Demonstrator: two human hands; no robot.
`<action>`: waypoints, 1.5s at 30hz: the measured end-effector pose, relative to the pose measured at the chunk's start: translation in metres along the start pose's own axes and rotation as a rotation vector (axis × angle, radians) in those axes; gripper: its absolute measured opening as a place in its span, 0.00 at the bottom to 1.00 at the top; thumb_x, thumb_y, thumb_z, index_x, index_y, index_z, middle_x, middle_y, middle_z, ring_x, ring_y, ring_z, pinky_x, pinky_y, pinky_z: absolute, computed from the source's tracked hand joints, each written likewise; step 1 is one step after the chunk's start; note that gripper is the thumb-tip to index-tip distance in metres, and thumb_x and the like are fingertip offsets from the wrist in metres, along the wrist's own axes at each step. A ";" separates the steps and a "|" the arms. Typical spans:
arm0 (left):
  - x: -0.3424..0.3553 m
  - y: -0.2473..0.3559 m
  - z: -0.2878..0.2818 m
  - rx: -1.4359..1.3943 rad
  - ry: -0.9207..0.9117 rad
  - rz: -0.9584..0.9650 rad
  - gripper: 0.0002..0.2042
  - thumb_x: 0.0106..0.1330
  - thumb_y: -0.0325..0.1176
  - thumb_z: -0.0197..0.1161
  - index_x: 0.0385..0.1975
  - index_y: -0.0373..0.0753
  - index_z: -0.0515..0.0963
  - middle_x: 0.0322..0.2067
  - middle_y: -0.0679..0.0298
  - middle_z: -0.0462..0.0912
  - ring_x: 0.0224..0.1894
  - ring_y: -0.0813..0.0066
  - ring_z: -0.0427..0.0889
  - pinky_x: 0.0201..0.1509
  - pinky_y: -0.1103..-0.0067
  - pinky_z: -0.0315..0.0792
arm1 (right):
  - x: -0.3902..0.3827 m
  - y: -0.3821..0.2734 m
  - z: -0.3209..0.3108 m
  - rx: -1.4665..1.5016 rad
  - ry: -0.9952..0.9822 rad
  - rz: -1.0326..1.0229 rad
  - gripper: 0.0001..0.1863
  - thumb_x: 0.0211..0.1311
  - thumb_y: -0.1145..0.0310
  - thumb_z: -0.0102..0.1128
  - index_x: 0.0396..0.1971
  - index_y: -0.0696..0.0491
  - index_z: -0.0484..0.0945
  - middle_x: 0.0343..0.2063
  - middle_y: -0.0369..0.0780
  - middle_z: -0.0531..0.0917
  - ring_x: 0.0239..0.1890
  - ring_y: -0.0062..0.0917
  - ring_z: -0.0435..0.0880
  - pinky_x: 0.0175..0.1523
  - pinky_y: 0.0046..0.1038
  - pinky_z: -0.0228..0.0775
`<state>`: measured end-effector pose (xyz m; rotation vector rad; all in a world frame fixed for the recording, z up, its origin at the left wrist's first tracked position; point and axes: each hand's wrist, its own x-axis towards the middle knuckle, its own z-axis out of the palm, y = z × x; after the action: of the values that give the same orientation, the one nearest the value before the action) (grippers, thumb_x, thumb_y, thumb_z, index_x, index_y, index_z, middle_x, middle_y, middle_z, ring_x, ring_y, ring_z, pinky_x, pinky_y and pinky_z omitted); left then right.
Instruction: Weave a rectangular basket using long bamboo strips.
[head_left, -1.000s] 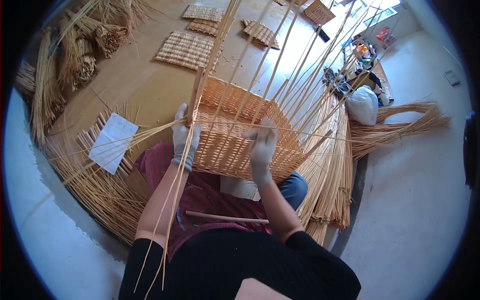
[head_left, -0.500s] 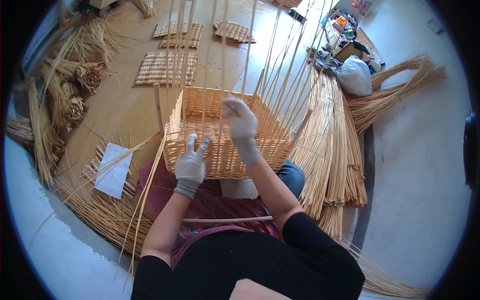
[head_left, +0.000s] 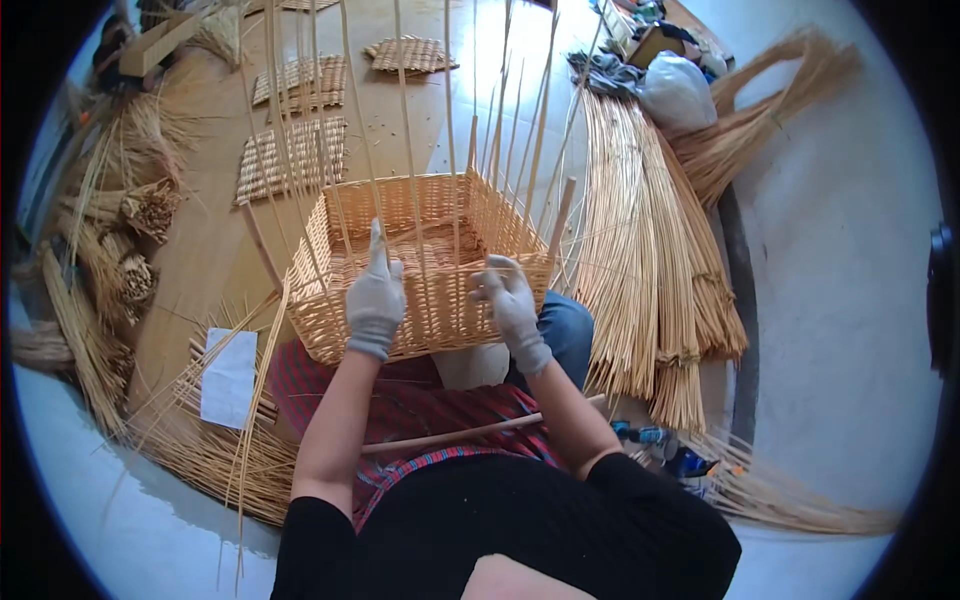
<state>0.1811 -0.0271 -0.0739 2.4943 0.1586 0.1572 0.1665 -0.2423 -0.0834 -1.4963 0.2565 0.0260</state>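
A woven rectangular basket (head_left: 438,318) of pale straw-coloured strands rests on my lap, tilted toward the left. Long thin upright stakes (head_left: 403,110) rise from its walls, and thicker wooden sticks (head_left: 562,215) stand at the corners. My left hand (head_left: 376,302), in a whitish glove, is at the near rim with its index finger stretched up beside a stake and the thumb apart. Farther right along the same wall, my gloved right hand (head_left: 513,308) has its fingers bent and spread at the rim. Nothing is plainly held in either hand.
A wooden rod (head_left: 480,431) lies across my lap. Straw bundles (head_left: 640,250) lie at right, more bundles (head_left: 140,215) at left. Woven mats (head_left: 290,160) lie on the floor ahead. A white sheet (head_left: 229,378) covers short sticks. A white bag (head_left: 677,92) sits at far right.
My right hand has come down from above the basket to its near rim, farther right. The left index finger now points up alone. The view has shifted, and the basket appears more tilted.
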 end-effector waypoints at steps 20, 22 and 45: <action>-0.043 0.018 0.065 0.411 0.142 0.351 0.38 0.64 0.35 0.61 0.76 0.50 0.55 0.62 0.47 0.69 0.29 0.57 0.81 0.35 0.65 0.78 | 0.082 -0.051 0.036 -0.496 0.074 -0.921 0.26 0.66 0.78 0.57 0.65 0.52 0.69 0.49 0.42 0.84 0.43 0.30 0.85 0.49 0.29 0.77; -0.046 0.024 0.055 0.417 0.062 0.295 0.34 0.64 0.32 0.60 0.73 0.45 0.61 0.60 0.49 0.70 0.34 0.56 0.81 0.38 0.64 0.77 | 0.066 -0.021 -0.013 -0.290 0.156 -0.879 0.19 0.71 0.75 0.55 0.60 0.54 0.71 0.42 0.38 0.84 0.35 0.24 0.82 0.41 0.27 0.77; -0.073 -0.069 0.015 -0.028 0.383 0.255 0.23 0.60 0.28 0.69 0.57 0.44 0.76 0.54 0.54 0.79 0.55 0.54 0.77 0.63 0.63 0.70 | -0.001 -0.037 -0.078 -0.282 0.461 -0.648 0.24 0.73 0.76 0.54 0.67 0.55 0.67 0.52 0.42 0.81 0.48 0.22 0.81 0.51 0.25 0.76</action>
<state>0.1060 0.0080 -0.1322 2.4238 -0.0062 0.7388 0.1599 -0.3220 -0.0514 -1.7952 0.1268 -0.8380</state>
